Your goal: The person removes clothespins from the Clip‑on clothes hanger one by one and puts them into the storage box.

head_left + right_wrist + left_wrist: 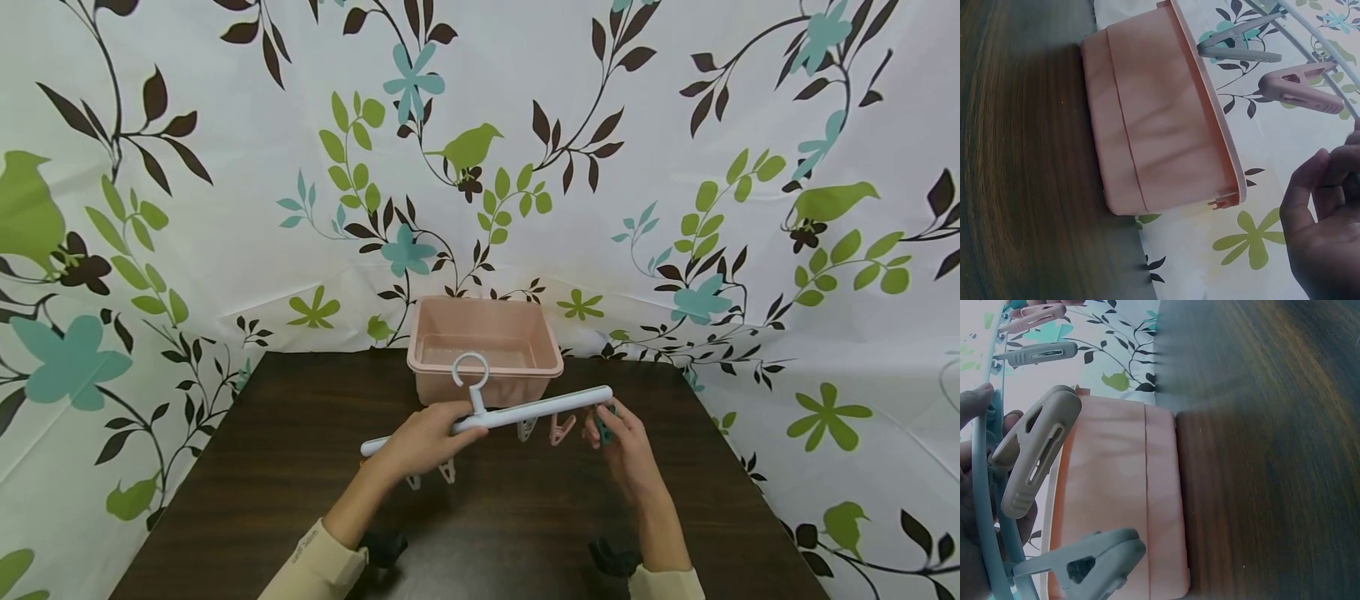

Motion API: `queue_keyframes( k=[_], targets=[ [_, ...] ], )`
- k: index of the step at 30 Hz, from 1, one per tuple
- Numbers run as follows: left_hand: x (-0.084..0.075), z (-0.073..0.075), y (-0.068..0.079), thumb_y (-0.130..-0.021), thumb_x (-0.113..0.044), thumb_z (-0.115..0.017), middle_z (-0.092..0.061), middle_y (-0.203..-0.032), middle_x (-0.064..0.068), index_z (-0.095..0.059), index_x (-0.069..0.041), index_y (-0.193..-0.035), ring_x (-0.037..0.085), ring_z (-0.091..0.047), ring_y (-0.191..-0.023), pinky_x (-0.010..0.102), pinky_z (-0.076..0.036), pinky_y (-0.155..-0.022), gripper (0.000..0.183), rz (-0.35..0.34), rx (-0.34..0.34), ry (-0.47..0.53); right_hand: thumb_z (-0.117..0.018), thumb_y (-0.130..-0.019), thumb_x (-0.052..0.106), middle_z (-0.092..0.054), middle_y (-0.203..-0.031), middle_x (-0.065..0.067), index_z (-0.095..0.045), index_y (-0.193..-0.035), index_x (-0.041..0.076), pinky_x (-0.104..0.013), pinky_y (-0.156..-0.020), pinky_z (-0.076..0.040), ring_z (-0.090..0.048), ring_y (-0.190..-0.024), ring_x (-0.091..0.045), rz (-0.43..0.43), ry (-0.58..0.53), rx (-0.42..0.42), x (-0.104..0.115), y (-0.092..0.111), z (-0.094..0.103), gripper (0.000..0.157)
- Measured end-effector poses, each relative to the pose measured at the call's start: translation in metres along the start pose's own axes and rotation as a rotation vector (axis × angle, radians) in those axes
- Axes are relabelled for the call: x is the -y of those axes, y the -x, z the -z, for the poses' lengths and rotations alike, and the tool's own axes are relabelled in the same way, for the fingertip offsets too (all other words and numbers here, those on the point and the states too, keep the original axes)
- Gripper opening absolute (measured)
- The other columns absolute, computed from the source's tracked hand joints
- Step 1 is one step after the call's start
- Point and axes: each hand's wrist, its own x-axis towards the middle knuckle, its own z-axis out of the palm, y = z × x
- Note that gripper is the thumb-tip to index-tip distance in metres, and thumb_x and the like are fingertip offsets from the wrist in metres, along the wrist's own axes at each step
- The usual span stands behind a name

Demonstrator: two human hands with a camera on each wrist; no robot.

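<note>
My left hand [429,440] grips a white clip hanger [543,409] near its middle, thumb along the bar, the hook [471,367] pointing up. The bar slants, its right end higher. Beneath it hang a pink clip [562,429], a grey clip [527,429] and a beige clip [447,471]. In the left wrist view the beige clip [1035,453] hangs beside the left fingers, a grey-blue clip [1094,559] nearer the camera. At the bar's right end my right hand [628,446] pinches a dark green clip [604,425]; in the right wrist view that clip is hidden.
A pink plastic basin [487,385] stands behind the hanger at the back of the dark wooden table [300,500]. A patterned white cloth [225,250] with leaves and birds covers the wall behind and both sides. Dark straps circle both wrists.
</note>
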Motion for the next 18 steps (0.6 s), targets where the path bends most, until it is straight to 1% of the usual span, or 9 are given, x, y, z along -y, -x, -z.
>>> queue_keyframes(
  k=[3,6,9,10,13,18],
  targets=[
    [-0.0003,-0.0001,0.0004,-0.106,-0.052,-0.066,-0.046,-0.072,-0.014,-0.059,-0.028,-0.092,0.002,-0.047,-0.062,0.028,-0.042,-0.06,0.028,-0.002,-0.007,0.003,-0.039,-0.118,0.021,-0.042,-0.077,0.003,-0.058,-0.105,0.009,-0.03,-0.079,-0.051,-0.038,-0.066,-0.017,-0.02,-0.061,0.03,0.0011,-0.0001,0.0011,0.026],
    [-0.0002,0.0005,0.0007,-0.105,-0.052,-0.067,-0.046,-0.072,-0.014,-0.059,-0.028,-0.092,0.002,-0.046,-0.062,0.028,-0.042,-0.06,0.028,-0.004,-0.013,0.007,-0.035,-0.119,0.018,-0.036,-0.075,0.002,-0.062,-0.105,0.009,-0.029,-0.078,-0.053,-0.028,-0.063,-0.021,-0.029,-0.133,0.068,0.0019,-0.0001,0.0016,0.032],
    [0.0001,0.0008,0.0008,-0.105,-0.052,-0.067,-0.045,-0.072,-0.014,-0.059,-0.028,-0.091,0.002,-0.046,-0.062,0.027,-0.041,-0.06,0.029,-0.008,-0.013,0.013,-0.03,-0.118,0.015,-0.032,-0.074,-0.001,-0.063,-0.105,0.007,-0.029,-0.075,-0.053,-0.022,-0.062,-0.024,-0.023,-0.182,0.107,0.002,0.0001,0.0017,0.037],
    [0.0001,0.0007,0.0008,-0.105,-0.052,-0.067,-0.045,-0.072,-0.014,-0.059,-0.028,-0.091,0.002,-0.046,-0.061,0.027,-0.041,-0.06,0.029,-0.01,-0.012,0.016,-0.028,-0.118,0.014,-0.03,-0.074,-0.002,-0.062,-0.104,0.007,-0.029,-0.075,-0.053,-0.021,-0.062,-0.024,-0.016,-0.191,0.118,0.0021,0.0005,0.0016,0.037],
    [0.0,0.0003,0.0011,-0.105,-0.053,-0.067,-0.045,-0.072,-0.014,-0.059,-0.028,-0.091,0.002,-0.046,-0.061,0.027,-0.041,-0.06,0.029,-0.019,-0.019,0.014,-0.028,-0.118,0.015,-0.031,-0.074,-0.002,-0.061,-0.102,0.008,-0.028,-0.075,-0.053,-0.022,-0.062,-0.025,-0.018,-0.186,0.115,0.0025,0.0013,0.001,0.037],
    [-0.0003,-0.0007,0.0012,-0.105,-0.052,-0.067,-0.046,-0.073,-0.013,-0.058,-0.027,-0.091,0.002,-0.045,-0.063,0.027,-0.041,-0.06,0.03,-0.046,-0.034,-0.017,-0.031,-0.118,0.017,-0.042,-0.077,0.0,-0.061,-0.099,0.009,-0.029,-0.074,-0.053,-0.026,-0.067,-0.028,-0.024,-0.147,0.063,0.005,0.0025,-0.0017,0.037]
  ],
)
